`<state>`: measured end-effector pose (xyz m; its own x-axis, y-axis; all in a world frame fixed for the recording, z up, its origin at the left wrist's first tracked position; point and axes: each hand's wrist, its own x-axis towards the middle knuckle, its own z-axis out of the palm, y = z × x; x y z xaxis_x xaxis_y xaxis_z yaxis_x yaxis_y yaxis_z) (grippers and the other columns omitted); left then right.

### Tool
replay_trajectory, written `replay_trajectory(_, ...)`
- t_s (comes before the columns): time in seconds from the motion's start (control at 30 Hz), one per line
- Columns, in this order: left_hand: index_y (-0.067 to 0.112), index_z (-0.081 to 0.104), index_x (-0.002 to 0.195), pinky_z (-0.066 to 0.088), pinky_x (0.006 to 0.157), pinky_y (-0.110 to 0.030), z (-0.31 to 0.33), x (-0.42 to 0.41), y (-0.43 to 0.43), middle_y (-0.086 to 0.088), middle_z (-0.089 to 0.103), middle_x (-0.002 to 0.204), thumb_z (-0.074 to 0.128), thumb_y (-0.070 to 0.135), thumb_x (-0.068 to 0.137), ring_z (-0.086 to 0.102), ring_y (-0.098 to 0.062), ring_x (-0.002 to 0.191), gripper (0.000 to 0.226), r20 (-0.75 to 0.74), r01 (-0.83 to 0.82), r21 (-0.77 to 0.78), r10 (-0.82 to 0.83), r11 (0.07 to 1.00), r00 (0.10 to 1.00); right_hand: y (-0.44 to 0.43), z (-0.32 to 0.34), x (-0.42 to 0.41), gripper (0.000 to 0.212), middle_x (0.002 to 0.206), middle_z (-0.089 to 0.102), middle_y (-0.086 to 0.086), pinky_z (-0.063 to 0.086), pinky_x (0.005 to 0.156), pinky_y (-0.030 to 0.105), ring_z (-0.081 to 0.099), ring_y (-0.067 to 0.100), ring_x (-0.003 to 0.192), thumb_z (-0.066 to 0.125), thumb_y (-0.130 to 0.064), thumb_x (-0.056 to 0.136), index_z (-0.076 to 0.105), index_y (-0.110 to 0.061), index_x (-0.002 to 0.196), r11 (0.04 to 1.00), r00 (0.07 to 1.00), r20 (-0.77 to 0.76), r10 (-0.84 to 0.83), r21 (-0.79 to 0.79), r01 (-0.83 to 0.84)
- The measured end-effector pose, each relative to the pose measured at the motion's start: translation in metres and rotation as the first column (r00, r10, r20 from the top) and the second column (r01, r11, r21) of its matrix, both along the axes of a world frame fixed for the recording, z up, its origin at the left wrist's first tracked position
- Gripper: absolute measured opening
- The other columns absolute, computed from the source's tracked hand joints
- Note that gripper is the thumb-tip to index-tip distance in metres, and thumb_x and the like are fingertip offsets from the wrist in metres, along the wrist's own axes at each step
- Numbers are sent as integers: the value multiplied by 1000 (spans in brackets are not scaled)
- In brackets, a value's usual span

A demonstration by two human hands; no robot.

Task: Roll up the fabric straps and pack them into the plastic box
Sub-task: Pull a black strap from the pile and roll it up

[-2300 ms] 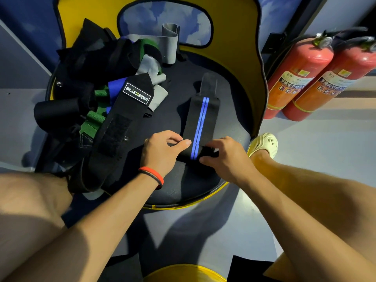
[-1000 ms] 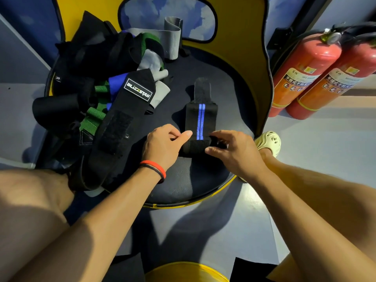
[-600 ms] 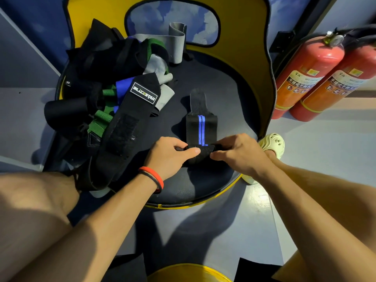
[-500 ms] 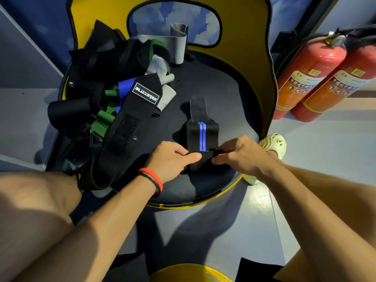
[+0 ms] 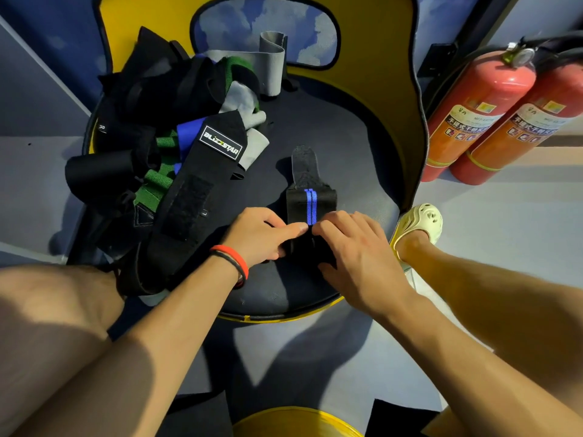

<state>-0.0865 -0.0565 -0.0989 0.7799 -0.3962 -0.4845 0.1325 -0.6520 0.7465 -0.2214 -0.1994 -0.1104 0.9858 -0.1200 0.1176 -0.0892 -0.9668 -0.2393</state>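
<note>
A chair with a yellow backrest (image 5: 372,58) and a round dark seat (image 5: 347,146) fills most of the head view. Two red fire extinguishers (image 5: 473,115) are seen standing side by side on the floor to the right of the chair, touching each other.

The left half of the seat is covered by a tangled pile of fabric straps (image 5: 151,99) in black, green, blue and grey. A grey strap (image 5: 271,67) is propped upright at the back of the pile, against the backrest. A wide black strap (image 5: 195,197) bearing a white-edged label is laid slantwise over the near side of the pile, its lower end hanging past the seat's front edge.

A blue-striped strap (image 5: 310,203), black with two blue lines down its middle, is found on the bare right half of the seat, apart from the pile. Its far end, a grey tab, lies flat and points toward the backrest; its near end is wound into a roll that is held between both hands.

The left hand (image 5: 255,238) is curled around the roll's left end, with a finger stretched along the top to the blue lines. The right hand (image 5: 356,250) is closed over the roll's right side, fingers bent down onto the fabric and fingertips almost meeting the left hand's at the stripes.

A cream shoe (image 5: 419,222) is seen on the floor just beside the seat's right edge. A red and black wristband (image 5: 233,263) is worn on the left wrist.
</note>
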Motion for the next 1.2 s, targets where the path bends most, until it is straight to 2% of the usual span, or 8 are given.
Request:
replay_trajectory(0.13,22,66,100,59,81,-39,-4,15,-8,4,71,86,78,44,82,70,-16,81,31,190,-47,-48,55,998,980,-1,-5,7,51,115,58,0,36,108,41,56,28,99,73,-13,73,56,-21,120,1000,999,-22,-26,17,26)
replay_trajectory(0.33,29,61,129,57,80,-30,-12,18,-18,-2,77,94,71,15,91,68,-11,86,41,-100,-92,-322,63,942,993,-10,0,13,54,108,67,-5,29,115,43,62,23,103,82,-25,71,60,-27,120,997,996,-80,-34,67,40)
replay_trajectory(0.47,27,69,124,46,70,-20,-8,23,-20,5,77,103,68,6,89,66,-8,87,41,-148,-67,-326,19,943,989,-13,1,14,54,104,70,-6,32,111,43,61,24,101,83,-34,69,62,-30,119,998,994,-101,-33,52,39)
replay_trajectory(0.63,20,75,109,54,80,-24,-9,21,-22,0,76,103,71,14,92,70,-12,97,19,-211,-181,-377,106,908,972,-17,5,15,55,114,72,-10,35,100,40,59,23,102,80,-39,73,62,-32,125,998,989,-146,-2,69,12)
replay_trajectory(0.83,8,71,121,57,75,-17,-1,22,-25,1,72,99,62,-10,88,71,2,83,38,-253,-204,-427,100,881,962,-16,11,17,54,121,71,-6,39,98,38,62,24,102,79,-33,78,63,-29,129,992,985,-171,22,129,0)
replay_trajectory(0.97,10,74,114,56,77,-24,3,30,-21,-8,76,103,59,-10,85,72,-18,94,39,-377,-230,-375,79,898,923,-14,10,18,57,127,69,-6,39,105,39,63,22,111,78,-29,80,61,-28,134,986,984,-175,43,166,-13)
replay_trajectory(1.1,14,72,121,52,65,-13,6,26,-23,6,72,86,58,-12,86,70,0,73,45,-316,-160,-362,41,918,948,-14,7,18,56,130,68,-5,39,107,40,62,23,115,76,-32,82,59,-29,135,986,981,-185,51,167,-20)
replay_trajectory(1.2,15,69,127,54,74,-13,2,22,-25,4,73,107,61,-13,86,72,-2,90,50,-190,-126,-421,48,898,981,-16,9,19,54,130,68,-5,40,104,39,62,24,113,74,-35,85,58,-29,136,986,982,-183,54,166,-23)
